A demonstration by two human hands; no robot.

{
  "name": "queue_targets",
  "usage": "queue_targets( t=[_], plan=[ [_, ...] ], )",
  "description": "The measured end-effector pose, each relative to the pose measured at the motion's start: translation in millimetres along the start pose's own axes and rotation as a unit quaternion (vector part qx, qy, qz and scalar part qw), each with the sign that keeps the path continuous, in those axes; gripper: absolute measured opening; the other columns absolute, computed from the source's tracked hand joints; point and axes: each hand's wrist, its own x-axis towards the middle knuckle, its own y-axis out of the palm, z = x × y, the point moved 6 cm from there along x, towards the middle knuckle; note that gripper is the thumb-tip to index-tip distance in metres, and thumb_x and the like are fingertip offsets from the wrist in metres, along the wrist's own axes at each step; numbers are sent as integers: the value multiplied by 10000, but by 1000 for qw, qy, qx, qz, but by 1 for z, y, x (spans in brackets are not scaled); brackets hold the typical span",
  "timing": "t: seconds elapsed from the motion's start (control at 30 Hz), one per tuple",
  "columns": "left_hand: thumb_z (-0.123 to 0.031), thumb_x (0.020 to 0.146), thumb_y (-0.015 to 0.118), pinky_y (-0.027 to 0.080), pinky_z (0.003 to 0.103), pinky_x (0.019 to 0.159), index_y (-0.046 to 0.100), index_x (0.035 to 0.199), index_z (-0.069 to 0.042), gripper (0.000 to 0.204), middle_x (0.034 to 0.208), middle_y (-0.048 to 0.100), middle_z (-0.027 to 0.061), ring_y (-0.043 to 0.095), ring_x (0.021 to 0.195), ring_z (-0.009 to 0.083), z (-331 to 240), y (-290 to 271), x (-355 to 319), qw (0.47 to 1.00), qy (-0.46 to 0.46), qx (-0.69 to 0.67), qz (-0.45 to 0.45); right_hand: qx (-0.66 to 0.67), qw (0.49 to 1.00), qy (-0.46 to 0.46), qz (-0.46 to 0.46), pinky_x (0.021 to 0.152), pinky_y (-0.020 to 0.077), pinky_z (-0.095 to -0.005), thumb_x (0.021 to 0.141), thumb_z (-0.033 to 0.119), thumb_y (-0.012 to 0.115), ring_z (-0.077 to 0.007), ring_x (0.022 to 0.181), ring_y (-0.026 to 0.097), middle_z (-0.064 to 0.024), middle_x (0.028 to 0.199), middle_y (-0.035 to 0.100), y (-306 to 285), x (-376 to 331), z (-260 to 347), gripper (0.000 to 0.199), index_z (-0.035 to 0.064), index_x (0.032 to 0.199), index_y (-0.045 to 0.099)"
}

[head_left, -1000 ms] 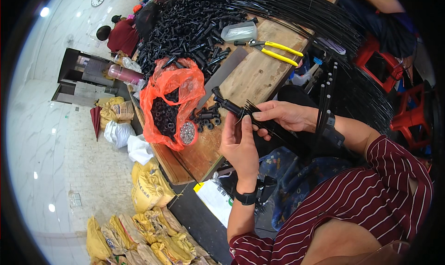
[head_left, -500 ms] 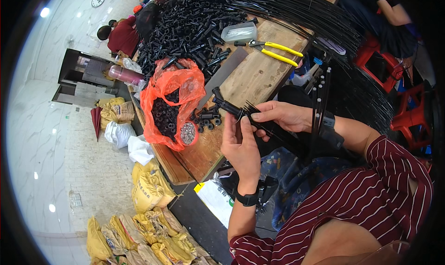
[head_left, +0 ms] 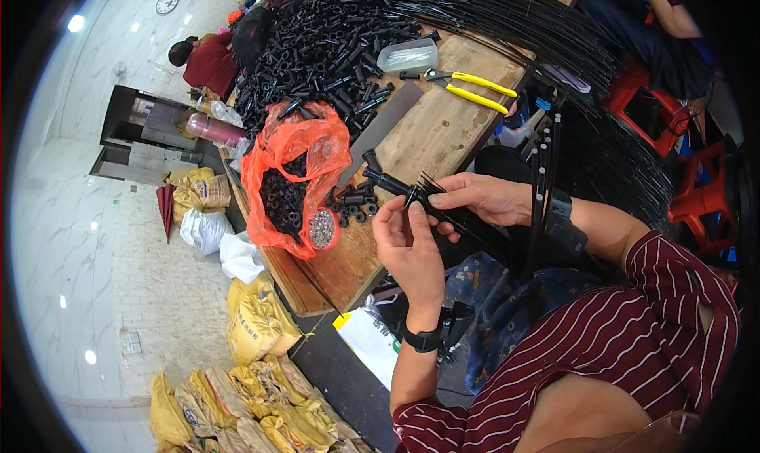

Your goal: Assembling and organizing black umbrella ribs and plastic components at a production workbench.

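Note:
A short black plastic tube with a wider, knob-like end (head_left: 385,177) juts up and left from between my hands. It meets a bundle of thin black rods (head_left: 430,185), whose tips fan out beside my fingers. My right hand (head_left: 483,199) is closed round the bundle, thumb along the top. With thumb and fingertips, my left hand (head_left: 410,247) pinches at the joint of tube and rods; any small piece there is too small to make out. An orange plastic bag (head_left: 261,176) of small black rings lies left of my hands, with a tub of clear small parts (head_left: 322,227) by it.
Yellow-handled pliers (head_left: 479,91) and a clear box (head_left: 408,56) lie on the wooden table (head_left: 463,57). Black tube parts (head_left: 317,49) are heaped behind. Long black rods (head_left: 507,13) cover the far right. Upright rods (head_left: 543,172) stand by my right wrist. Red stools (head_left: 645,108) are at right.
My left fingers have drawn back slightly from the tube and curled in at the joint. The right hand keeps its hold on the rods.

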Motion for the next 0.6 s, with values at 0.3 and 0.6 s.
queue_targets(
  t=[0.3, 0.6],
  plan=[
    [8, 911, 572, 491, 236, 649, 492, 1072, 11, 180, 920, 614, 85, 588, 717, 124, 12, -9, 8, 998, -12, -63, -3, 21, 1000, 3, 16, 688, 544, -271, 948, 208, 569, -113, 781, 588, -18, 875, 591, 1, 2, 0, 228, 28, 1087, 572],
    [20, 892, 589, 504, 242, 669, 493, 1107, 17, 236, 991, 612, 97, 587, 756, 120, 9, -8, 13, 986, -59, -158, 17, 14, 1000, -12, 22, 682, 536, -273, 953, 232, 563, -114, 778, 582, -26, 882, 578, 3, 1, 2, 254, 25, 1099, 561]
  ],
)
